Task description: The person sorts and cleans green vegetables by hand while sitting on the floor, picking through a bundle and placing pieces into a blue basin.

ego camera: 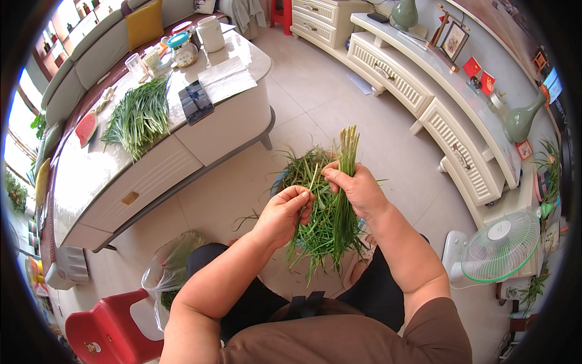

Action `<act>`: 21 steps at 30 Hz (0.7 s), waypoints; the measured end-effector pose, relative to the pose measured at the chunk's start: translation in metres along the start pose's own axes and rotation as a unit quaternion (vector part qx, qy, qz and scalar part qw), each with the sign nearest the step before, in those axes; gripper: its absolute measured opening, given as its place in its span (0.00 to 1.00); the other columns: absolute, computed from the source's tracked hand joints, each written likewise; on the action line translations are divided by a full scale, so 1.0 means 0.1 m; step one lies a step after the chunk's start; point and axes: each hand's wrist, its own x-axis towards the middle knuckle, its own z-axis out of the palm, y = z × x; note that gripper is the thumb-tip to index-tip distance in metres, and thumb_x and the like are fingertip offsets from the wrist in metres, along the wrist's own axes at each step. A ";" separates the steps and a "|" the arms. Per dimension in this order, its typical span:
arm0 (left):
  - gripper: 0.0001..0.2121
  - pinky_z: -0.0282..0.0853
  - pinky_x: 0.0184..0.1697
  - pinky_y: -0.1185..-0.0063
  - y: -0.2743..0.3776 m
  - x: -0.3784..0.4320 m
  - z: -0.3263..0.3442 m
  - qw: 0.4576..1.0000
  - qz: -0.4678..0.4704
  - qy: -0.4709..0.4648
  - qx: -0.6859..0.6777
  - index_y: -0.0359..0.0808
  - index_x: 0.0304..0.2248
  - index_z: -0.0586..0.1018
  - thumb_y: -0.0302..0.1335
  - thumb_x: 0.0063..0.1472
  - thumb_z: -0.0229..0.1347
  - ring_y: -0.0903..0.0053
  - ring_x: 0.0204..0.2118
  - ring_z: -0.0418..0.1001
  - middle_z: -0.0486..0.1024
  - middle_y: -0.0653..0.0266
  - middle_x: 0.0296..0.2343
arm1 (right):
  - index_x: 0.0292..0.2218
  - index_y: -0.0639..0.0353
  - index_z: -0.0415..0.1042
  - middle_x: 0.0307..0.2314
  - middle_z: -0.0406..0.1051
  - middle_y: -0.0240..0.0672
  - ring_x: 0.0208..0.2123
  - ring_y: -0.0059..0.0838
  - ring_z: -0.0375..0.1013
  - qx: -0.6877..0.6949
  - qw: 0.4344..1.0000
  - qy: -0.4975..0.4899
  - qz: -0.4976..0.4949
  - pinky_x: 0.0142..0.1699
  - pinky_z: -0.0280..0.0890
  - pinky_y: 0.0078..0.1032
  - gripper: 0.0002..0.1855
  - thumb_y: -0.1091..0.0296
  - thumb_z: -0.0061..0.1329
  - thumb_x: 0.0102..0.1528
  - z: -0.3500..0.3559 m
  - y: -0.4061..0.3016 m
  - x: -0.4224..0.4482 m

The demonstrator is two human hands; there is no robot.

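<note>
My right hand (357, 184) is closed around an upright bunch of Chinese chives (348, 152). The pale cut ends point away from me and the green leaves hang toward my lap. Between the thumb and fingers of my left hand (288, 209) is a single chive stalk (313, 176), its pale end up, just left of the bunch. Beneath both hands a basin (276, 184), mostly hidden, is heaped with loose chive leaves and trimmings (313, 232).
More chives (138, 118) lie on the coffee table (91, 200) beside a watermelon slice (86, 128), a tablet (196, 103) and jars (183, 50). A plastic bag (170, 257) and red chair (109, 330) are at my left; an electric fan (500, 245) stands right, below a TV cabinet (395, 82).
</note>
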 end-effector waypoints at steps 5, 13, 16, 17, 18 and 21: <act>0.05 0.54 0.21 0.86 0.02 -0.01 0.09 1.000 0.015 0.016 0.021 0.35 0.26 0.67 0.27 0.56 0.45 0.85 0.19 0.57 0.62 0.71 0.18 | 0.28 0.64 0.69 0.19 0.65 0.25 0.19 0.14 0.60 -0.002 1.000 -0.016 0.011 0.25 0.56 0.13 0.06 0.71 0.46 0.48 0.08 0.00 -0.06; 0.03 0.40 0.12 0.90 0.13 0.01 0.11 0.987 0.106 0.124 -0.002 0.38 0.27 0.67 0.27 0.55 0.47 0.91 0.11 0.47 0.52 0.78 0.11 | 0.30 0.64 0.68 0.21 0.65 0.28 0.21 0.15 0.61 0.023 0.997 -0.066 0.046 0.26 0.56 0.13 0.07 0.71 0.44 0.48 0.05 0.02 -0.03; 0.07 0.45 0.12 0.91 0.18 0.07 0.21 0.986 0.111 0.114 0.057 0.34 0.31 0.70 0.28 0.54 0.49 0.92 0.11 0.51 0.64 0.75 0.15 | 0.31 0.63 0.67 0.22 0.65 0.28 0.22 0.15 0.61 0.017 0.994 -0.105 0.039 0.27 0.57 0.13 0.07 0.72 0.43 0.48 0.07 0.01 -0.06; 0.08 0.46 0.12 0.91 0.18 0.10 0.25 0.981 0.102 0.125 0.107 0.33 0.32 0.70 0.28 0.54 0.49 0.92 0.12 0.51 0.67 0.73 0.16 | 0.31 0.63 0.67 0.22 0.65 0.28 0.22 0.15 0.61 0.015 0.993 -0.109 0.042 0.27 0.57 0.13 0.07 0.72 0.43 0.48 0.08 0.02 -0.06; 0.09 0.48 0.13 0.91 0.17 0.11 0.26 0.982 0.111 0.118 0.097 0.32 0.34 0.71 0.27 0.53 0.50 0.92 0.12 0.53 0.71 0.69 0.20 | 0.32 0.63 0.67 0.22 0.65 0.28 0.22 0.16 0.61 0.000 0.991 -0.122 0.053 0.28 0.57 0.14 0.08 0.73 0.43 0.48 0.09 0.03 -0.06; 0.07 0.47 0.13 0.92 0.22 0.10 0.30 0.986 0.079 0.105 0.101 0.33 0.32 0.71 0.26 0.53 0.50 0.93 0.12 0.53 0.70 0.70 0.19 | 0.34 0.62 0.66 0.23 0.65 0.29 0.23 0.17 0.62 0.002 0.987 -0.143 0.073 0.29 0.59 0.15 0.09 0.73 0.42 0.48 0.11 0.03 -0.06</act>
